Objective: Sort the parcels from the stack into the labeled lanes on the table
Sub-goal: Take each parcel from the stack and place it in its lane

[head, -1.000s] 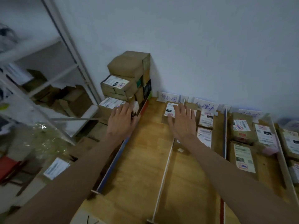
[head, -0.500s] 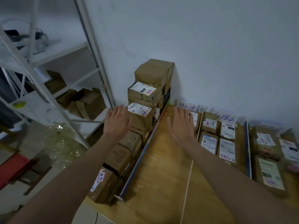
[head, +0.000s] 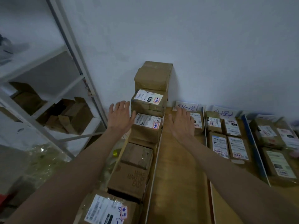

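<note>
Reaching for the boxes, so here's the rundown:
shelf (head: 48, 126): white rack far left, crumpled cardboard inside
left hand (head: 120, 116): fingers spread, holding nothing, just beside the stack's left side
stack (head: 149, 109): brown parcels piled against the wall
right hand (head: 182, 125): flat, fingers apart, over the first lane (head: 176, 175)
sorted parcels (head: 229, 138): lying in the lanes further right

My left hand (head: 120, 117) and right hand (head: 182, 125) reach out flat, fingers straight, either side of a brown cardboard parcel with a white label (head: 146, 127) in the stack against the pale wall (head: 210, 46). Neither hand grips it. Right of it, labelled brown parcels (head: 226, 143) lie in lanes on the wooden table (head: 178, 175)
</note>
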{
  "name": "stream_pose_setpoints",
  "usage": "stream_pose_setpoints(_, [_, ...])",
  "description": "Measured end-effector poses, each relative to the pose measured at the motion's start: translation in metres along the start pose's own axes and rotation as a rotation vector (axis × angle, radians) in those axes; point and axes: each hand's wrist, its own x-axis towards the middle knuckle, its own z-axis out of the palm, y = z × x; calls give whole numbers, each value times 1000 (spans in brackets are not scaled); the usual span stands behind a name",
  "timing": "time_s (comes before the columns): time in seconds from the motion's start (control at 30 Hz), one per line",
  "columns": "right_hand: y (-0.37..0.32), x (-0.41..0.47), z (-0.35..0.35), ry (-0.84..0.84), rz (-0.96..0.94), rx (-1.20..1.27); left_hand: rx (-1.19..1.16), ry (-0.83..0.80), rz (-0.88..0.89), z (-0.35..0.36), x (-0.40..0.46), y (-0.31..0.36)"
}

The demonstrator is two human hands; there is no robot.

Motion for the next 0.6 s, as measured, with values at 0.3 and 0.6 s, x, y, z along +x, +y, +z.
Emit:
stream_pose_setpoints(0.3, [-31,74,20,-161,158,197,-99,-26,-90,27,88,-7])
stream_pose_setpoints(0.6, [-34,102,36,-434,465,685,-320,-107,-230,51,101,7])
